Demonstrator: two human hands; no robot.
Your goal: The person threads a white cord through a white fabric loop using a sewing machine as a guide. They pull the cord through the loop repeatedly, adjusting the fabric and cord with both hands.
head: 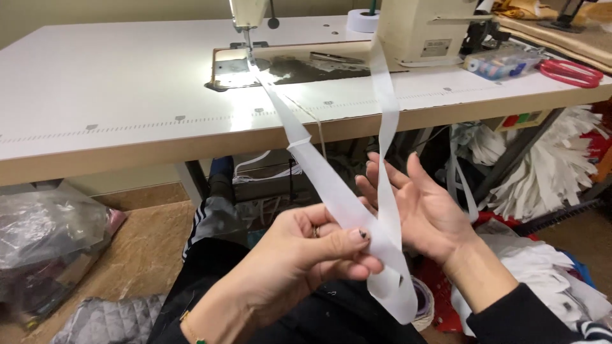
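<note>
White ribbon tape (347, 197) runs in two long strands from the sewing machine (421, 25) on the far side of the white tabletop (115, 95) down to the person's hands near the camera, below the tabletop's near edge. One strand comes from under the needle area (248, 60), folds once over the edge, and slants down to the right; the other hangs from the white roll (362, 20) beside the machine. Both meet and cross between the hands, ending in a short loose tail. The left hand (299, 255) has its thumb and fingers closed on the tape, pinching it where the strands cross. The right hand (424, 210) is open, palm up, fingers spread behind the tape, supporting rather than gripping it. The tape looks thin, smooth, flat and slightly glossy, limp where it hangs. Likely risks: with only one pinch holding it, the slick tape could slip and the strands separate; the fold at the tabletop edge could twist further along the strand; a pull toward the body could drag the end caught under the needle. Red scissors (570, 71) lie at the far right of the tabletop.
</note>
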